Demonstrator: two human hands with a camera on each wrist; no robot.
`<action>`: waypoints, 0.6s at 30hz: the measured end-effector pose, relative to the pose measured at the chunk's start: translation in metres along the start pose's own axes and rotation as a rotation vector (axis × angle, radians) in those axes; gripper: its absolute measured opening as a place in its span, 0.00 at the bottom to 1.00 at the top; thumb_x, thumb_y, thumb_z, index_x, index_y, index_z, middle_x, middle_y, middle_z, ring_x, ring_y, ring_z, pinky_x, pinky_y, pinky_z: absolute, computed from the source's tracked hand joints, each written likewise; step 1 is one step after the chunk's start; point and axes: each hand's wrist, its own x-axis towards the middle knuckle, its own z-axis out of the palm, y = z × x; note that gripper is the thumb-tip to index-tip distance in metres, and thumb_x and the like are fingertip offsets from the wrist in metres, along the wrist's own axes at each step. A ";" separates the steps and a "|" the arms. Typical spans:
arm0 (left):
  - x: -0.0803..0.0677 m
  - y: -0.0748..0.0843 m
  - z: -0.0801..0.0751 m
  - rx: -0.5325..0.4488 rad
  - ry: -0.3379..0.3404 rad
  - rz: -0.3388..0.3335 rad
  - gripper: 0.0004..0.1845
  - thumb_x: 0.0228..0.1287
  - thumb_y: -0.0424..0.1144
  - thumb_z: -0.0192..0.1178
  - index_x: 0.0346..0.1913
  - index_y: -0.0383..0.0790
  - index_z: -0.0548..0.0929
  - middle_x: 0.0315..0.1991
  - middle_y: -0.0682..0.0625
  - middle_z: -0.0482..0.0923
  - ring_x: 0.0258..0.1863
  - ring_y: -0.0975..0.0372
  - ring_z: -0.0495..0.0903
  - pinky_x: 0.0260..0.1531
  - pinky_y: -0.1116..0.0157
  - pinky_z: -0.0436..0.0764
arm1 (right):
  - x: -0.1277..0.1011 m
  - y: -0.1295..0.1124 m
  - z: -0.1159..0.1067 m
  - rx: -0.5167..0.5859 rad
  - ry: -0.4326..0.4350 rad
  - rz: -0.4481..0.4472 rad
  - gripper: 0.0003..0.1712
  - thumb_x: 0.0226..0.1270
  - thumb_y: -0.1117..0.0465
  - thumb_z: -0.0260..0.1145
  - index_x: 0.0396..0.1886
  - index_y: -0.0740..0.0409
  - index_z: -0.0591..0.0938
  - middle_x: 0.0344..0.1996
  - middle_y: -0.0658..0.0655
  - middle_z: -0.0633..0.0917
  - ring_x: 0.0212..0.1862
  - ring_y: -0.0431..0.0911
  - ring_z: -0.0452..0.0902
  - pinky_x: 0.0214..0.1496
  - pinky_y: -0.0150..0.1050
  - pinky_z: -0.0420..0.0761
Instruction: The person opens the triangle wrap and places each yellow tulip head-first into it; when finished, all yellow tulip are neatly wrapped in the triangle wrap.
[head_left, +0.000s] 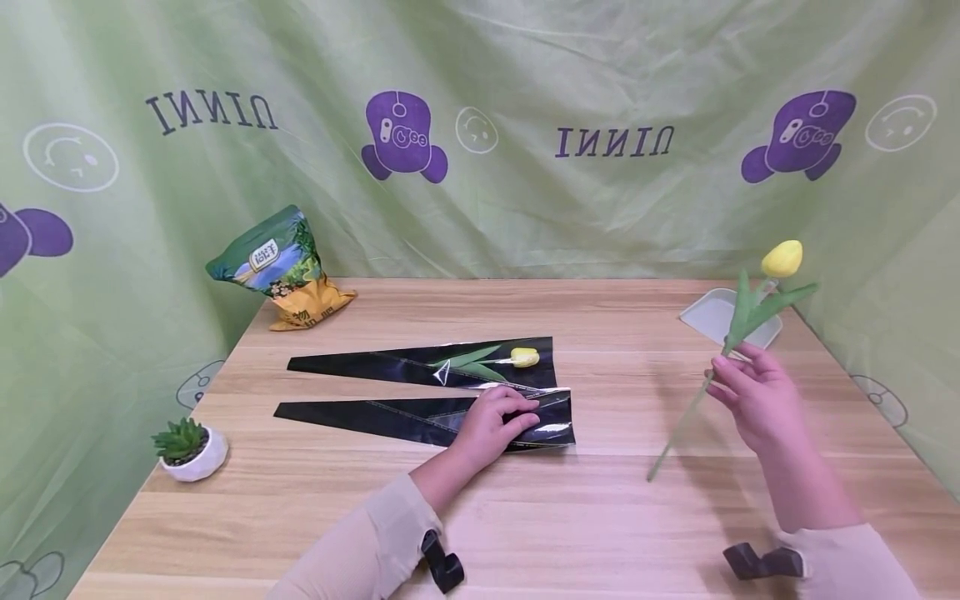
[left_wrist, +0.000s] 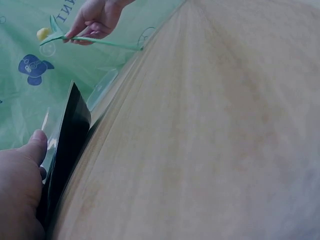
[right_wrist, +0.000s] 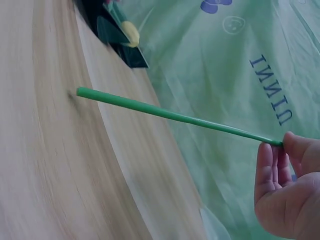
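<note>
My right hand [head_left: 761, 400] pinches the green stem [right_wrist: 175, 116] of a yellow artificial tulip [head_left: 782, 259] between thumb and fingers. The tulip is held up at the right, bloom upward, its stem slanting down to the left. My left hand [head_left: 495, 423] grips the black flower sleeve [head_left: 405, 417] near its wide right end. In the left wrist view, the thumb [left_wrist: 38, 146] lies against the clear film, and the black backing stands beside it. Behind this sleeve lies a second black sleeve [head_left: 352, 365] with a yellow tulip [head_left: 524, 357] inside.
A green and yellow bag [head_left: 281, 267] stands at the back left. The succulent in a white pot [head_left: 198, 457] sits at the left edge. At the back right, behind the raised tulip, lies a pale dustpan-like tray [head_left: 708, 310]. A printed green curtain [head_left: 510, 208] hangs around the wooden table [head_left: 585, 517].
</note>
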 end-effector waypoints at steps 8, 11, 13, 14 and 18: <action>0.000 0.002 0.000 0.028 -0.007 0.013 0.13 0.60 0.41 0.68 0.47 0.43 0.89 0.43 0.50 0.83 0.48 0.58 0.80 0.53 0.60 0.76 | 0.002 0.015 0.021 0.094 0.146 -0.009 0.12 0.63 0.75 0.64 0.41 0.56 0.80 0.24 0.53 0.87 0.29 0.41 0.86 0.33 0.32 0.86; -0.001 0.003 0.000 0.036 -0.009 0.019 0.13 0.60 0.41 0.68 0.47 0.43 0.89 0.43 0.49 0.83 0.48 0.57 0.79 0.53 0.60 0.77 | 0.002 0.020 0.025 0.093 0.204 -0.017 0.13 0.62 0.77 0.64 0.41 0.57 0.78 0.23 0.54 0.87 0.28 0.41 0.86 0.33 0.31 0.86; -0.001 0.003 0.000 0.042 -0.008 0.022 0.13 0.60 0.41 0.68 0.47 0.43 0.89 0.43 0.49 0.83 0.48 0.57 0.80 0.53 0.60 0.77 | 0.002 0.022 0.028 0.088 0.241 -0.019 0.14 0.61 0.77 0.65 0.42 0.57 0.78 0.23 0.54 0.86 0.27 0.41 0.86 0.33 0.31 0.86; -0.001 0.002 0.000 0.044 -0.009 0.019 0.13 0.60 0.41 0.68 0.47 0.43 0.89 0.43 0.49 0.83 0.48 0.57 0.80 0.53 0.60 0.77 | 0.002 0.023 0.029 0.088 0.261 -0.015 0.15 0.61 0.77 0.65 0.42 0.57 0.78 0.23 0.54 0.86 0.26 0.41 0.86 0.32 0.31 0.86; -0.001 0.003 0.000 0.038 -0.008 0.013 0.14 0.59 0.41 0.68 0.47 0.43 0.89 0.43 0.49 0.83 0.48 0.57 0.79 0.53 0.60 0.77 | 0.005 0.024 0.034 0.079 0.349 0.008 0.15 0.59 0.76 0.67 0.41 0.56 0.79 0.22 0.53 0.86 0.24 0.41 0.85 0.31 0.30 0.85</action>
